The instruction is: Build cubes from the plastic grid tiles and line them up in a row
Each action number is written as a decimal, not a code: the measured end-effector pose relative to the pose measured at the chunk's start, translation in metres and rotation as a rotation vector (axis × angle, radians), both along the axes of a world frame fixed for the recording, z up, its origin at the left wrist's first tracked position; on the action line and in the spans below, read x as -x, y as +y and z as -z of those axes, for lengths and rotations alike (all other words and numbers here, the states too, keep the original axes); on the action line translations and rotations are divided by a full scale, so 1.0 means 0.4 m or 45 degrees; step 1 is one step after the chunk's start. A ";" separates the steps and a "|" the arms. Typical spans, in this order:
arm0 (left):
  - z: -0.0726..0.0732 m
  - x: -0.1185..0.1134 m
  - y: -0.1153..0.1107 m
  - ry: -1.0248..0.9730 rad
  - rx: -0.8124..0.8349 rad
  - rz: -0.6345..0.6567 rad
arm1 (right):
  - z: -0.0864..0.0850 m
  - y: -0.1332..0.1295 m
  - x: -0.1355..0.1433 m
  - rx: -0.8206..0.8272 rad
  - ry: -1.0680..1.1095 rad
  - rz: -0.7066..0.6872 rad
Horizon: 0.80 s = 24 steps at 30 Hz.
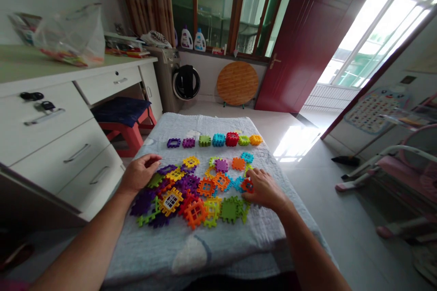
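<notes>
Loose plastic interlocking building tiles with notched edges lie in a heap on a cloth-covered table (pixel 235 248). My left hand (pixel 139 173) is just off the heap's left side, fingers loosely bent and nothing visible in them. Near it are an olive green tile (pixel 155 180) and a yellow window tile (pixel 175 174). At the heap's right side, my right hand (pixel 264 188) has thumb and fingers around a red window tile (pixel 247 185); its palm side is hidden. A green tile (pixel 230 209) and an orange tile (pixel 238 163) lie close by.
Across the table's far part runs a row of tiles sorted by colour, from a purple tile (pixel 174 142) through a red stack (pixel 232 139) to a yellow-orange stack (pixel 256 139). A red stool (pixel 131 132) and white drawers (pixel 75 150) stand left, a pink chair (pixel 406 168) right.
</notes>
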<state>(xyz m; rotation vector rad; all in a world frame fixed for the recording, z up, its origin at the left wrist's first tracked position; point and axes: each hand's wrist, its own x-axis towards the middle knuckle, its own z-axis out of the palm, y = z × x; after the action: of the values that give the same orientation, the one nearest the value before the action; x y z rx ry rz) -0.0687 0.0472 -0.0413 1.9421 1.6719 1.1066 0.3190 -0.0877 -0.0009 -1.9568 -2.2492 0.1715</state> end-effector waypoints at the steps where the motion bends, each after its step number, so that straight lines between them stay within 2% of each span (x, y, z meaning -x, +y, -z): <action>1: -0.001 0.000 -0.001 0.002 -0.003 -0.003 | -0.005 0.006 -0.001 -0.006 0.029 -0.017; 6: -0.003 -0.001 -0.002 -0.014 0.003 0.006 | -0.039 0.058 -0.001 -0.019 0.282 -0.149; 9: -0.002 0.000 0.000 -0.038 0.020 0.015 | -0.041 0.096 0.010 -0.006 0.348 -0.192; 14: 0.000 0.002 0.002 -0.012 0.055 0.027 | -0.011 0.125 0.012 -0.174 0.174 0.021; 17: -0.002 0.000 0.001 -0.005 0.074 0.041 | 0.004 0.119 0.017 -0.156 0.070 0.137; 24: -0.005 -0.005 0.000 0.009 0.084 0.034 | 0.027 0.112 0.047 -0.115 -0.019 0.184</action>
<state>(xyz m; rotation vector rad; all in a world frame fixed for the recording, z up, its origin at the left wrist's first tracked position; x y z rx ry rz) -0.0667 0.0473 -0.0394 1.9245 1.6597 1.0229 0.3002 -0.0427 -0.0117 -2.0686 -2.0754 0.0382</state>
